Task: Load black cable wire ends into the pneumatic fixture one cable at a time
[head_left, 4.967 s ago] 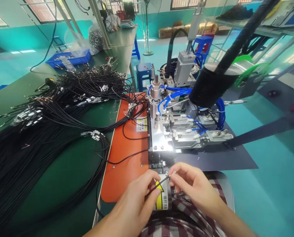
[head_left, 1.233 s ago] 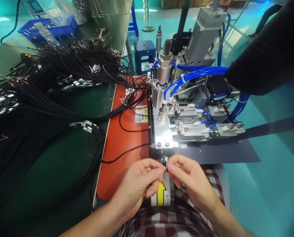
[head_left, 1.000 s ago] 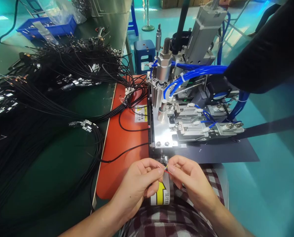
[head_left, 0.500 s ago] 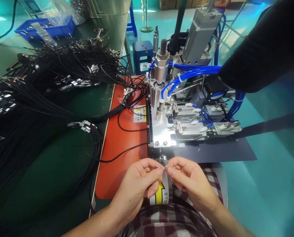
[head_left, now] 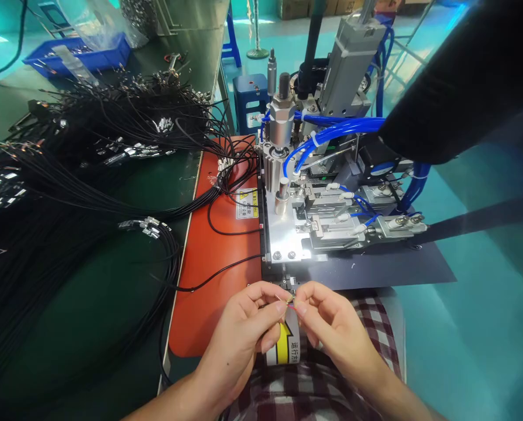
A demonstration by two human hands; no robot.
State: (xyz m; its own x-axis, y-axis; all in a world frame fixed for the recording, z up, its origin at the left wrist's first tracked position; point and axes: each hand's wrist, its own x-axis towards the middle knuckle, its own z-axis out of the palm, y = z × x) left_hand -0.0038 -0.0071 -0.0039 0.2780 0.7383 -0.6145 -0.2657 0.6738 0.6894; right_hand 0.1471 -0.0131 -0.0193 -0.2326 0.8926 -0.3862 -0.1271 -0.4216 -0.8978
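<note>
Between my two hands are several thin coloured wires (head_left: pixel 291 302), with red and yellow-green strands showing. My left hand (head_left: pixel 251 325) pinches them between thumb and forefinger. Close beside it, almost touching, my right hand (head_left: pixel 331 318) pinches the same wires from the other side. How the strands run inside the fingers is hidden. Just behind my fingertips is the front of the metal machine (head_left: pixel 286 234), with a small black and white part (head_left: pixel 292 282) at its edge. Under my hands lies a label with a yellow arrow (head_left: pixel 283 345).
A red-orange board (head_left: pixel 217 275) carries black cables (head_left: pixel 226 266) that run to the machine. Left of it, bundles of black cables with metal ends (head_left: pixel 150 225) cover part of the dark green table (head_left: pixel 90 304). A blue tray (head_left: pixel 99 55) stands behind; a thick black tube (head_left: pixel 446 99) hangs at right.
My hands stay pinched together in nearly the same place. The wires between the fingertips have shifted slightly, and the right fingers have moved a little left. The view has tilted slightly.
</note>
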